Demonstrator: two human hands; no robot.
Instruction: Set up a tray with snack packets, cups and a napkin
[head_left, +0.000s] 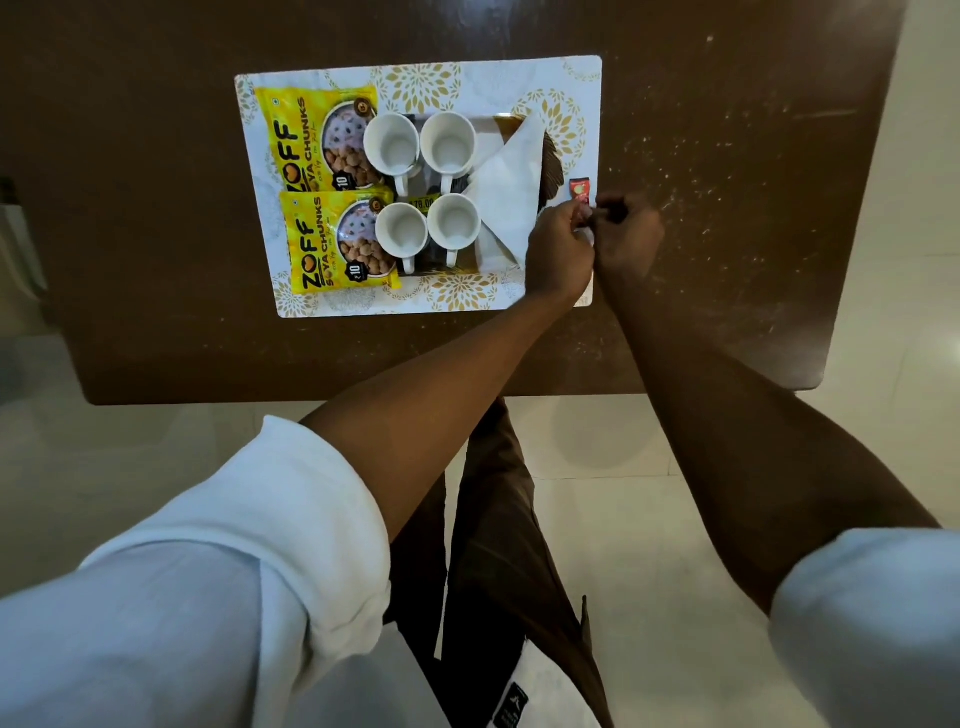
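A white tray (415, 299) with gold flower prints lies on the brown table. Two yellow soya chunk packets (306, 140) (324, 241) lie along its left side. Several white cups (390, 144) stand in the middle on a dark packet. A folded white napkin (506, 192) rests to their right. A small red sachet (580, 191) lies at the tray's right edge. My left hand (558, 249) and my right hand (628, 236) meet just below that sachet, fingers pinched together on a small item, mostly hidden, possibly another sachet.
The brown table (727, 208) has pale scuffs and specks to the right of the tray. Its near edge runs just below the tray, with pale floor tiles (597, 457) beyond it and on the right. My dark trousers show below.
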